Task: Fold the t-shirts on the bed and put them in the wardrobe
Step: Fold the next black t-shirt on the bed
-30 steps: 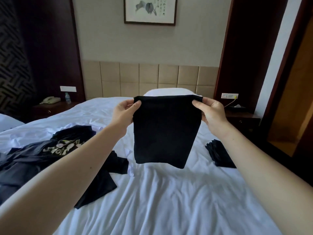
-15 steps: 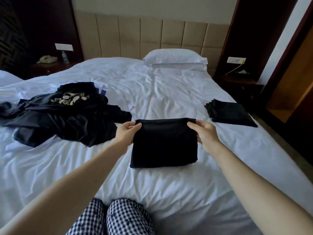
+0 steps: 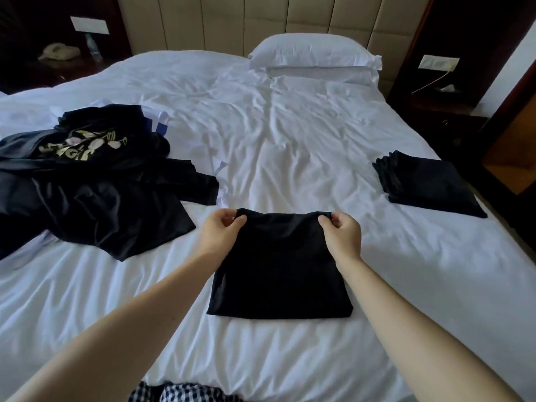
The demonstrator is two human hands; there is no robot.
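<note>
pinching the far corners of a folded black t-shirt [image 3: 278, 265], the left hand [image 3: 220, 230] and right hand [image 3: 340, 232] curl thumb and fingers onto the cloth, which lies flat on the white bed [image 3: 290, 140]. left of the left hand sits an unfolded dark heap [image 3: 95, 181]; right of the right hand, a folded stack [image 3: 426, 184].

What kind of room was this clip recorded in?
Most likely a hotel bedroom: a white-sheeted bed with a pillow against a padded headboard, and a dark nightstand bearing a telephone and a water bottle.
</note>
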